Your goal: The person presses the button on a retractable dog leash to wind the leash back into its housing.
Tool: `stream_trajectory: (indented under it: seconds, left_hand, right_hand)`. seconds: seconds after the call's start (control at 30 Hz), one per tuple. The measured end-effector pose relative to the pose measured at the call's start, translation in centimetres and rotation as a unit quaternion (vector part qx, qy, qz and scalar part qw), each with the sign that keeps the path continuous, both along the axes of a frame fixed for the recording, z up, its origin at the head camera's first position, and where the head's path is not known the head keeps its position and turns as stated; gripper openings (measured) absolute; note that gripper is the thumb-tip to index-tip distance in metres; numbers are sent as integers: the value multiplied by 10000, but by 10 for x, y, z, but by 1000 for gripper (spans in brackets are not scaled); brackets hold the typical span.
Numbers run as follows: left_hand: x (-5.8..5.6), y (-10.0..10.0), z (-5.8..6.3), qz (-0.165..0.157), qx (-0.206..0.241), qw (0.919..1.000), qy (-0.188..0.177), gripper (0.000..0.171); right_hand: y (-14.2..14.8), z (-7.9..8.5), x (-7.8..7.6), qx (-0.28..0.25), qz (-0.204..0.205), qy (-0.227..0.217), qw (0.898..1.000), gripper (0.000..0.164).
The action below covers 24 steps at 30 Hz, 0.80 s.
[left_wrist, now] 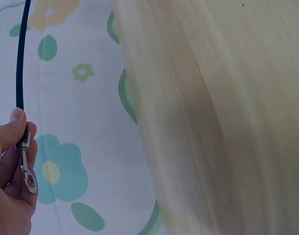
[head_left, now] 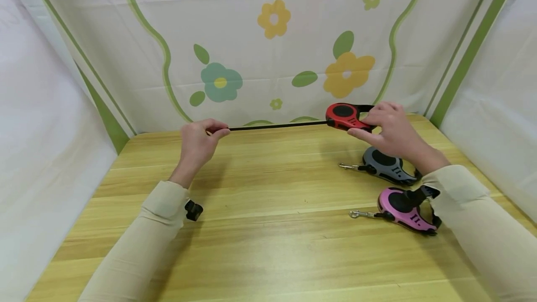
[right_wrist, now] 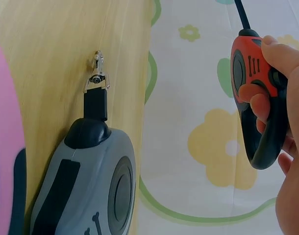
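My right hand (head_left: 392, 127) grips the handle of a red and black retractable dog leash (head_left: 343, 114), raised over the far part of the table. From its nozzle a black strap (head_left: 277, 126) runs nearly straight to my left hand (head_left: 199, 143). In the left wrist view, thumb and fingers pinch the strap's end just by the silver snap hook (left_wrist: 26, 166), which lies against the fingers. The right wrist view has the fingers curled through the black handle loop (right_wrist: 267, 156), thumb along the red casing.
Below my right hand lie a grey retractable leash (head_left: 383, 164) and, nearer, a pink one (head_left: 404, 209), their hooks pointing left. They rest on the wooden table (head_left: 268, 246). A white flowered cloth (head_left: 251, 50) hangs behind, with white cloth at both sides.
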<state>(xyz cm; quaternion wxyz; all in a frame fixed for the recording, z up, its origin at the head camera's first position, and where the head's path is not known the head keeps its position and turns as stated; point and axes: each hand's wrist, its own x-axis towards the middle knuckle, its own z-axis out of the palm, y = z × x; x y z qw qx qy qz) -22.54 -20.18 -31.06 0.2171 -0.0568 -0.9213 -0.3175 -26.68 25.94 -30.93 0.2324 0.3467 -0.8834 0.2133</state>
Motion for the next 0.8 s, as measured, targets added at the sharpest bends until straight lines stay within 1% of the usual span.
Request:
stream_trajectory:
  seconds: [0.03,0.2,0.33,0.43,0.63,0.8]
  left_hand:
    - [0,0,0,-11,-8,10000,-5,15]
    - [1,2,0,-58,-10,10000,-39,16]
    - [1,4,0,-97,-17,9999,-40,15]
    - [2,5,0,-139,-3,9999,-8,15]
    - [2,7,0,-213,-2,9997,76,15]
    - [3,9,0,-229,28,9997,51,14]
  right_hand:
    - [-1,0,0,3,6,17,10000,46]
    - [-5,1,2,48,64,80,9999,36]
    - [-7,2,3,64,94,102,9999,35]
    - [-8,2,4,86,78,93,9999,39]
    - [-11,4,4,167,87,136,9997,39]
    - [-13,4,3,174,142,205,9995,47]
